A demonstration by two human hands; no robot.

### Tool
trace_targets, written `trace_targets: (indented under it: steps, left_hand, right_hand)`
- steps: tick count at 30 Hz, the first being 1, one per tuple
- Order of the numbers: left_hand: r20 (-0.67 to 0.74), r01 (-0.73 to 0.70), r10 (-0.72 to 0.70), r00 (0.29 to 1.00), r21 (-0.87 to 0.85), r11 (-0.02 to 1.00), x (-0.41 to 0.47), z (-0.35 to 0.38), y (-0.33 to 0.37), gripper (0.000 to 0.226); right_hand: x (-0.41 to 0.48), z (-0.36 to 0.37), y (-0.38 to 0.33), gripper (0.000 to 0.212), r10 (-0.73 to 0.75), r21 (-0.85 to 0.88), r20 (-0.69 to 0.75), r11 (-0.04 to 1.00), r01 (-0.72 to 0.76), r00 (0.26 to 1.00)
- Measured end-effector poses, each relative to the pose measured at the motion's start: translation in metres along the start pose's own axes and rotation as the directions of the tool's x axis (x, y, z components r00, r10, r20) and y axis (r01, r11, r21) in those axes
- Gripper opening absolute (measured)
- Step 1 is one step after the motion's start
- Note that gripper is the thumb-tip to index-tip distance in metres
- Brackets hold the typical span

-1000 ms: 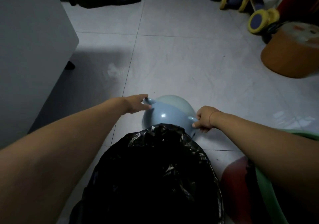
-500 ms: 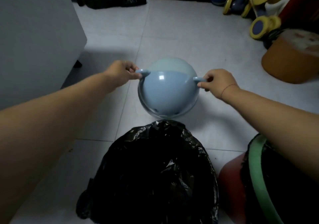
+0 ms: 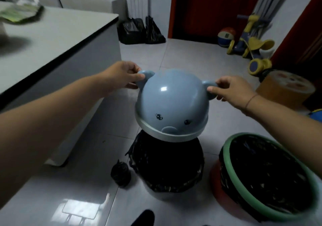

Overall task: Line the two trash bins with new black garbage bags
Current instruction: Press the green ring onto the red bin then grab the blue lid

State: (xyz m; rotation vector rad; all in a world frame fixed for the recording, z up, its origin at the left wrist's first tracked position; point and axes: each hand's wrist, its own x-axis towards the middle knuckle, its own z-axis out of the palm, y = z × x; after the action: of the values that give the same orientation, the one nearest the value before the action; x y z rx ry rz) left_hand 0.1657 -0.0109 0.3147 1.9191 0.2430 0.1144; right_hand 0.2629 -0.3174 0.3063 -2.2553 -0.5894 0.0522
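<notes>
A blue dome lid (image 3: pixel 171 107) with a bear face and two ears hangs just above a bin lined with a black bag (image 3: pixel 167 166). My left hand (image 3: pixel 122 77) pinches the lid's left ear, and my right hand (image 3: pixel 230 90) pinches the right ear. The bin's grey base shows below the bag's overhang. To the right stands a second bin (image 3: pixel 268 177) with a green rim, red body and a black bag inside. A small roll of black bags (image 3: pixel 121 173) lies on the floor left of the first bin.
A white counter (image 3: pixel 57 39) with a dark edge stands at the left. Full black trash bags (image 3: pixel 141 30) sit by the far wall. A yellow ride-on toy (image 3: pixel 252 46), a ball and an orange stool (image 3: pixel 285 88) are at the right. My shoe (image 3: pixel 144 218) shows at the bottom.
Both hands lifted the blue lid off the floor and carried it back over the bagged bin. The camera tilted up, bringing the counter and the far wall into view.
</notes>
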Motion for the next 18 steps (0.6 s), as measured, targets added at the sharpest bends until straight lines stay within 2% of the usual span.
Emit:
trace_targets:
  steps: [8, 13, 18]
  left_hand:
    - [-0.079, 0.102, -0.102, 0.992, -0.005, 0.995, -0.08, 0.031, -0.068, 0.015]
    - [-0.129, 0.093, -0.086, 0.988, 0.051, 0.994, -0.097, 0.046, -0.096, 0.015]
    - [-0.139, 0.118, -0.117, 0.983, 0.0, 0.993, -0.103, 0.052, -0.109, 0.014]
  right_hand:
    - [-0.067, 0.045, 0.024, 0.012, 0.055, 0.003, 0.084, 0.998, -0.056, 0.995]
    - [-0.08, 0.063, 0.04, 0.019, 0.082, -0.013, 0.111, 0.997, -0.081, 0.99]
    - [-0.076, 0.069, 0.04, 0.013, 0.068, -0.039, 0.097, 0.997, -0.064, 0.993]
